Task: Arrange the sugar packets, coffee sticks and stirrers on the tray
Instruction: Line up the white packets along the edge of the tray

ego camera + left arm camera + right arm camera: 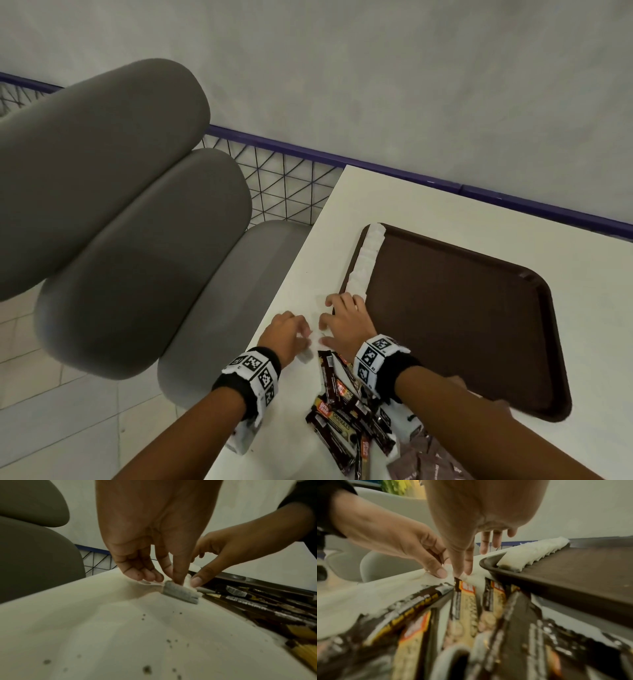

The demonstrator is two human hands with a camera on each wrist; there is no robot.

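Note:
A brown tray lies on the white table, with a row of white sugar packets along its left rim. Just left of the tray's near corner, my left hand and right hand meet over loose white sugar packets. In the left wrist view my left hand pinches one packet against the table. In the right wrist view my right hand pinches a packet with thumb and forefinger, the other fingers straight. Coffee sticks lie heaped under my right wrist. No stirrers show.
Brown sachets lie at the bottom right by the coffee sticks. The table's left edge runs close to my left hand, with a grey cushioned bench beyond it. A purple-railed wire mesh and a grey wall stand behind.

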